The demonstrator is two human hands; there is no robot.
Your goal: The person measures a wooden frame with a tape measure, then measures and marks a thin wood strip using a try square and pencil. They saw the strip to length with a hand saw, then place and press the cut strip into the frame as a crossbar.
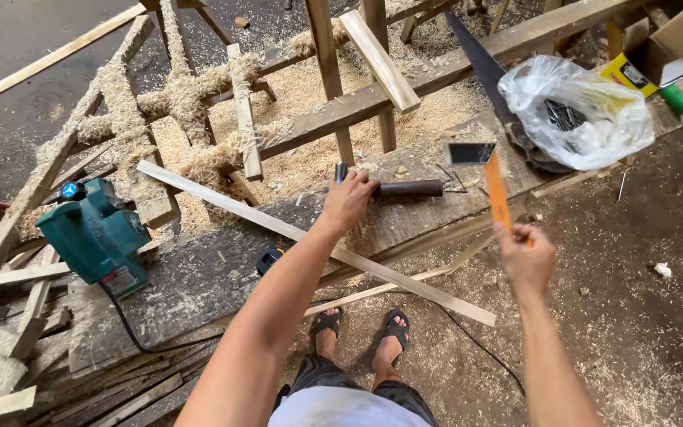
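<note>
**Hammer gripped at the bench, orange square held raised**

The landmark for all positions is the workbench (199, 269), a dark, worn plank surface running across the middle of the view, dusted with sawdust.

Left hand (347, 201): closed around the head end of a hammer (405, 188) lying flat on the workbench top, fingers wrapped over it. The hammer's dark handle points away from the hand toward the right end of the bench.

Right hand (525, 255): held in the air off the near edge of the workbench, toward its right end, fingers pinched on the lower end of an orange square (498, 190). The orange blade stands nearly upright, and its dark cross piece sits above the bench top, just right of the hammer handle.

Other items, relative to the workbench:
- A teal electric planer (96, 236) rests on the left end, its black cord hanging off the near side.
- A long thin wooden strip (310, 237) lies diagonally across the top and overhangs the near edge.
- A clear plastic bag (575, 111) holding dark nails sits at the far right end, with a handsaw (476, 63) beside it reaching back beyond the bench.
- Wood shavings (191, 103) cover the timber frames behind the far edge.
- The person's sandalled feet (361, 328) stand on the ground in front of the near edge.
</note>
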